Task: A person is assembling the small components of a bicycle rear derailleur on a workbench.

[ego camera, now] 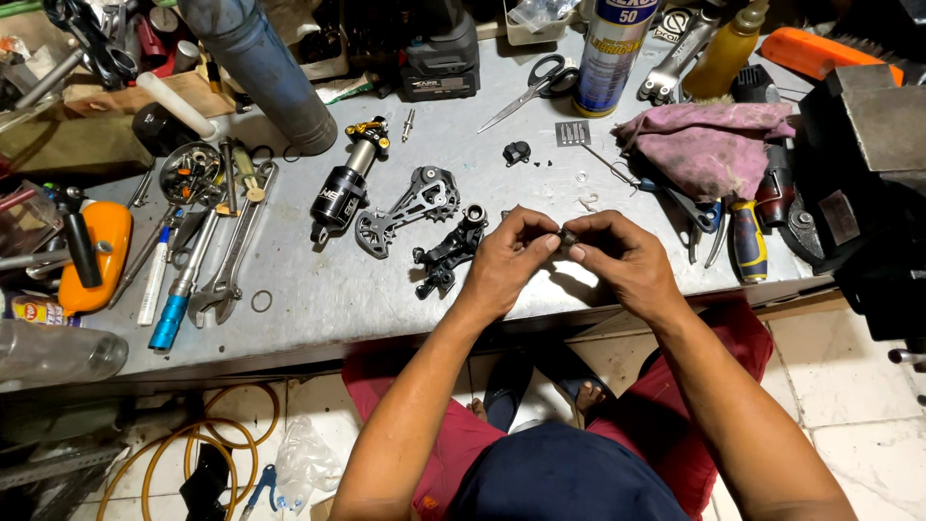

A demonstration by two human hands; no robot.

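We see the left hand (pixel 508 259) and the right hand (pixel 617 256) meeting over the near edge of the metal workbench (pixel 328 299), fingertips of both pressed together around a small dark part (pixel 567 236), which they pinch between them just above the bench top (too small for us to tell its exact shape). Both forearms reach up from the bottom of the view.

Just left of the left hand lies a black derailleur body (pixel 449 253), and beside that a grey derailleur cage (pixel 407 207) with its toothed wheels. Further left a black shock absorber (pixel 344 183) lies tilted, then a wrench (pixel 231 260) and a blue-handled tool (pixel 174 314).

To the right of the right hand we find a screwdriver (pixel 748 241) with a blue and yellow handle and, above it, a crumpled pink rag (pixel 709 145). Well behind the hands lie scissors (pixel 535 87) and an upright spray can (pixel 610 53).
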